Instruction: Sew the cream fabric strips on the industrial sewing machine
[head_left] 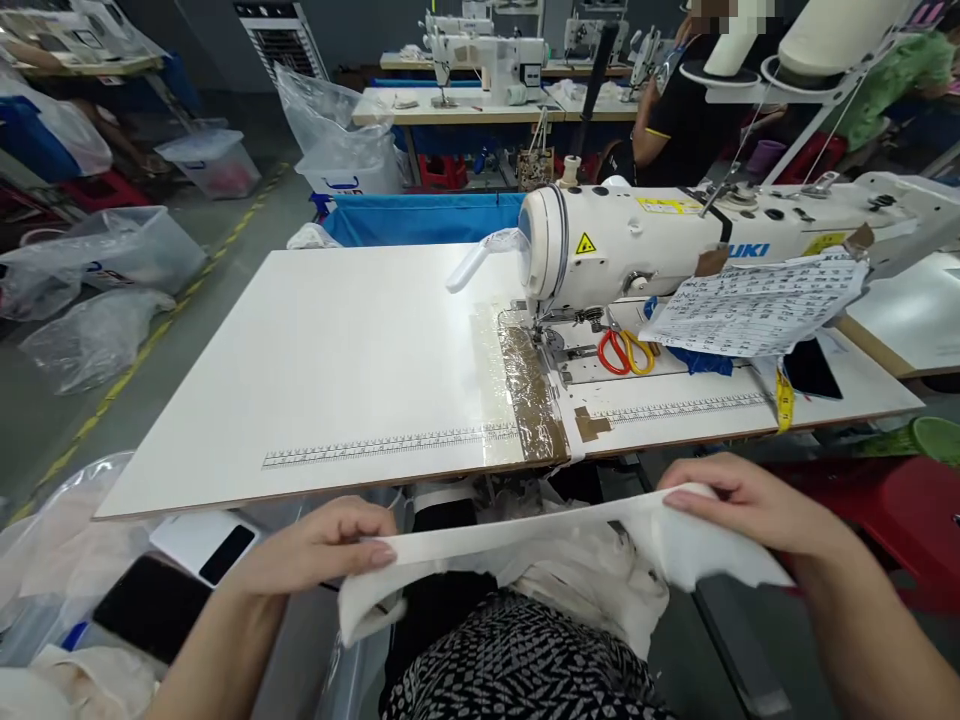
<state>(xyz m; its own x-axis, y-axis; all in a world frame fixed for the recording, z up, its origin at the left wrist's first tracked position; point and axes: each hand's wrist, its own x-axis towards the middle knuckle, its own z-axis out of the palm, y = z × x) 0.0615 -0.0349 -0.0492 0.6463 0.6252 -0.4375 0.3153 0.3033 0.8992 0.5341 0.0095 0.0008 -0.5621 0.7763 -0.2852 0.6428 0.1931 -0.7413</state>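
Observation:
A strip of white fabric (510,533) is stretched between my two hands, just in front of the table's near edge and above my lap. My left hand (322,545) pinches its left end between thumb and fingers. At the other end, my right hand (739,500) grips it the same way, with a loose piece hanging below. More crumpled white cloth (592,590) lies on my lap under the strip. Beyond the hands stands a white sewing machine (622,245) on a white table (360,340).
Scissors with red and yellow handles (626,352) lie by the needle area. Handwritten paper (757,305) hangs from the machine, near a dark phone (811,368) and a yellow tape measure (784,402). Another phone (154,608) lies at lower left. A co-worker (675,120) sits behind.

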